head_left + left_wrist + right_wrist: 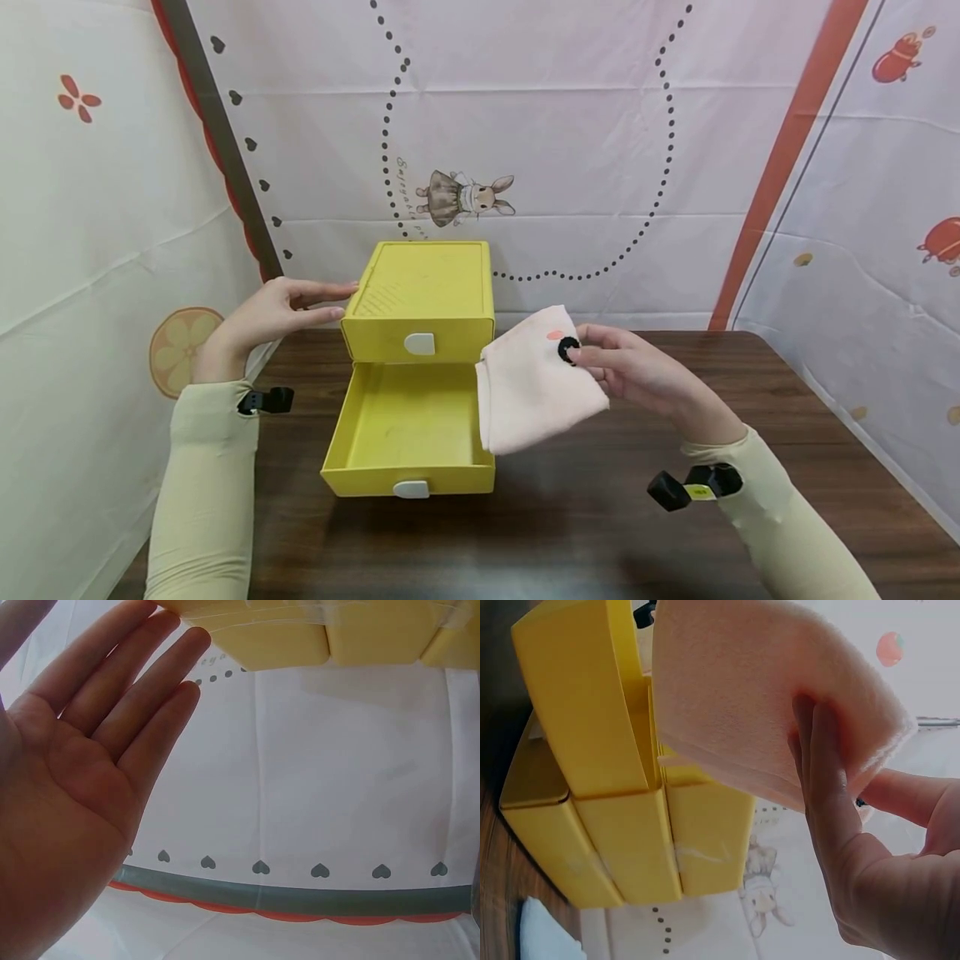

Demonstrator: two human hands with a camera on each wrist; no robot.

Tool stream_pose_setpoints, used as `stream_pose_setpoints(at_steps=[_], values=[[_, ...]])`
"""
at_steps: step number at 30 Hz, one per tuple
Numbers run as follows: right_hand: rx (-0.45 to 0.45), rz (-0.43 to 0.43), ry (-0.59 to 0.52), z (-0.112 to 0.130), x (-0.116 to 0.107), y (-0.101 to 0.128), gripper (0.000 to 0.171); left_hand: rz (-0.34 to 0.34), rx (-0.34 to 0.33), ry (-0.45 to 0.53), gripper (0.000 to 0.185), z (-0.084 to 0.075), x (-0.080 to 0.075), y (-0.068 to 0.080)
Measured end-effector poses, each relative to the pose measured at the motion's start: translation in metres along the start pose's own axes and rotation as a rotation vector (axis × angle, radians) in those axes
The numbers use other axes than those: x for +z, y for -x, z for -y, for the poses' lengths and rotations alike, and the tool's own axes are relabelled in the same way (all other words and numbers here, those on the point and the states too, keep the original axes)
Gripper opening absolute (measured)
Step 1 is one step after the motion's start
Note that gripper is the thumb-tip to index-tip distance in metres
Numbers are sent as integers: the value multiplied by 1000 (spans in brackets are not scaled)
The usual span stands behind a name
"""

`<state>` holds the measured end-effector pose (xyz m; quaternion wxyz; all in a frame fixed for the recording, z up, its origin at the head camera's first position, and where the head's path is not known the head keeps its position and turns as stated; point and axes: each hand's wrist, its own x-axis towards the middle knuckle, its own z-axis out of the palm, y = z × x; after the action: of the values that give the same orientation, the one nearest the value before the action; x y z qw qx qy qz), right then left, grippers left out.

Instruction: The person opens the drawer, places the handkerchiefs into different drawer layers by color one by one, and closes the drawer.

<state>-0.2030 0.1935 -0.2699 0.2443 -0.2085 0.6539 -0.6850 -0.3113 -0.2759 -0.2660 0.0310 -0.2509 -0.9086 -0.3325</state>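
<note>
A yellow drawer box [431, 279] stands on the table, its top drawer front [382, 337] closed. Beneath that, a pulled-out drawer [408, 417] shows a bare floor in the part I can see. My left hand [262, 312] has its fingers extended, the tips at the box's upper left side; the left wrist view shows its bare palm [75, 772]. My right hand [645, 371] pinches a folded pale pink towel [532, 387] by its right edge, thumb on a black patch. The towel hangs in the air at the open drawer's right side, covering part of its edge.
The box rests on a dark brown wooden table [600, 517]. A printed white cloth [585, 167] hangs behind, with more at both sides. In the right wrist view, a pale bluish object [547, 934] lies near the box, only partly visible.
</note>
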Motion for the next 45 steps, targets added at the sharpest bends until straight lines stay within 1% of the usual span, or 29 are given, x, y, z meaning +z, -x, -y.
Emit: stream_pose_setpoints(at_steps=[3, 11, 16, 21, 27, 34, 41, 45], values=[[7, 2, 6, 0, 4, -4, 20, 1, 1, 3, 42, 1, 0, 0], [37, -14, 28, -2, 14, -16, 13, 1, 3, -1, 42, 1, 0, -1], [66, -44, 28, -3, 20, -24, 15, -1, 3, -2, 42, 0, 0, -1], [92, -48, 21, -5, 25, -31, 18, -1, 9, 1, 42, -1, 0, -1], [105, -40, 13, -7, 32, -39, 21, 1, 3, -1, 42, 1, 0, -1], [116, -61, 16, -8, 38, -48, 24, -2, 2, -7, 42, 0, -1, -1], [117, -31, 34, -13, 43, -57, 16, -6, 12, -24, 41, -4, 0, 1], [109, -13, 45, -16, 47, -63, 16, -6, 12, -22, 41, -5, 0, 1]])
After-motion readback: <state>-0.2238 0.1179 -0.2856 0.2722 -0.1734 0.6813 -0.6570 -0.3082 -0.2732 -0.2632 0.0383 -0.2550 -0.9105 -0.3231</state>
